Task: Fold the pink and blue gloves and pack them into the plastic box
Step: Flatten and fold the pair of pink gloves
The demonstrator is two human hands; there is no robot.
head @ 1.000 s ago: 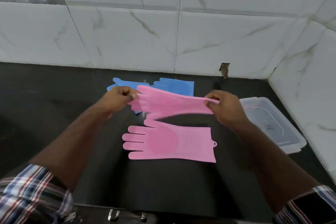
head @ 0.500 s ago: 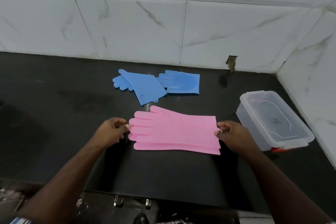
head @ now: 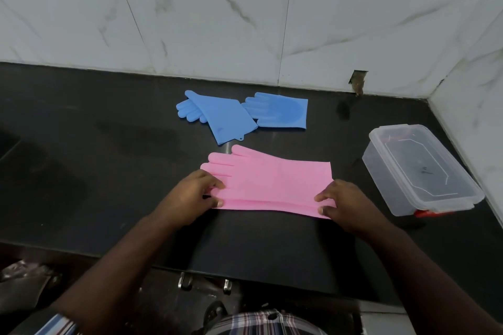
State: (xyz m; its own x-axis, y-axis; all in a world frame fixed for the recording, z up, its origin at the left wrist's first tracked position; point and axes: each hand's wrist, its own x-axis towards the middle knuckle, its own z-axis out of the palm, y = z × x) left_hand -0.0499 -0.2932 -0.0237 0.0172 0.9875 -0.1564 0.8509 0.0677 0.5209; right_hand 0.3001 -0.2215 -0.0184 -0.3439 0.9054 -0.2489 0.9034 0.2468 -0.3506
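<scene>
We count two pink gloves (head: 272,182), stacked one on the other so they read as a single flat shape, fingers pointing left and cuffs right, in the middle of a black desk (head: 81,171). Our left hand (head: 187,198) pinches the near edge at the finger end, thumb under and fingers curled on top. Our right hand (head: 343,207) pinches the near edge at the cuff end in the same way. The hands are well apart, one at each end of the stack.

Farther back lie two blue gloves (head: 239,114), side by side and overlapping at one corner; the left one is angled, the right one lies straighter. They are apart from the pink stack.

One clear plastic box (head: 422,171) sits to the right, near the corner where two white marble-tiled walls (head: 245,22) meet. Its lid is on, and a red clip shows at its near end. It lies apart from both pairs of gloves.

Bare black desk stretches to the left of the gloves and between the pink stack and the near edge. Checked sleeves (head: 261,323) show at the bottom.
</scene>
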